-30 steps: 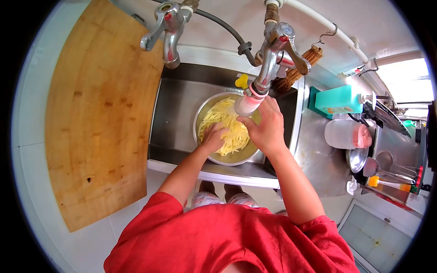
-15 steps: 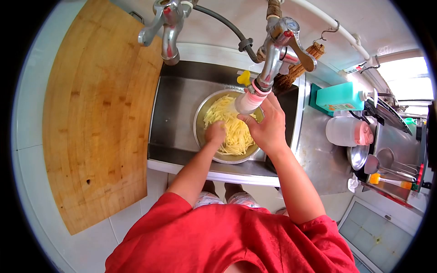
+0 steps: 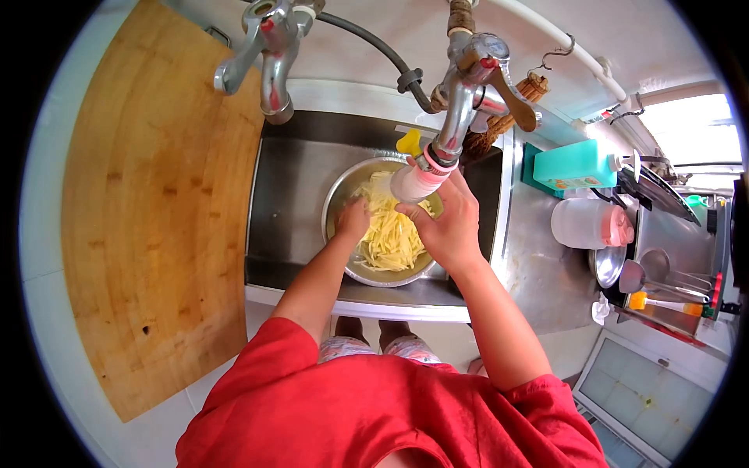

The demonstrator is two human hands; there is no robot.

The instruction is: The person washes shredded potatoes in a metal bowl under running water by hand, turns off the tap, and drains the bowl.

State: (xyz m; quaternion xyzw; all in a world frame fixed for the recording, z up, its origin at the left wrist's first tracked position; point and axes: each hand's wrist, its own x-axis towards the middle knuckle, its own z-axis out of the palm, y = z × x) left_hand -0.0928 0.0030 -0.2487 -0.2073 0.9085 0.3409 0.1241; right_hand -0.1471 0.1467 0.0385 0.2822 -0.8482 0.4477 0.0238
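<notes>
A round metal bowl (image 3: 334,195) sits in the sink, holding a heap of pale yellow shredded potato-like strips (image 3: 394,238). My left hand (image 3: 354,219) reaches into the bowl at its left side, against the strips, with its fingertips hidden. Above the bowl's right part, my right hand (image 3: 454,222) is curled around the pink-and-white faucet nozzle (image 3: 413,184), thumb below it and fingers partly behind it. The nozzle hangs from a metal faucet (image 3: 459,117) and tilts toward the bowl.
A large wooden board (image 3: 156,210) lies left of the steel sink (image 3: 292,179). A second faucet (image 3: 277,70) hangs above the sink's left part. On the right counter stand a turquoise bottle (image 3: 573,165) and a pink-lidded container (image 3: 585,224). A brush (image 3: 507,117) hangs behind the right faucet.
My left hand has shifted up and toward the bowl's left side, and its fingers sit differently among the strips. My right hand stays at the nozzle. The whole view has shifted slightly.
</notes>
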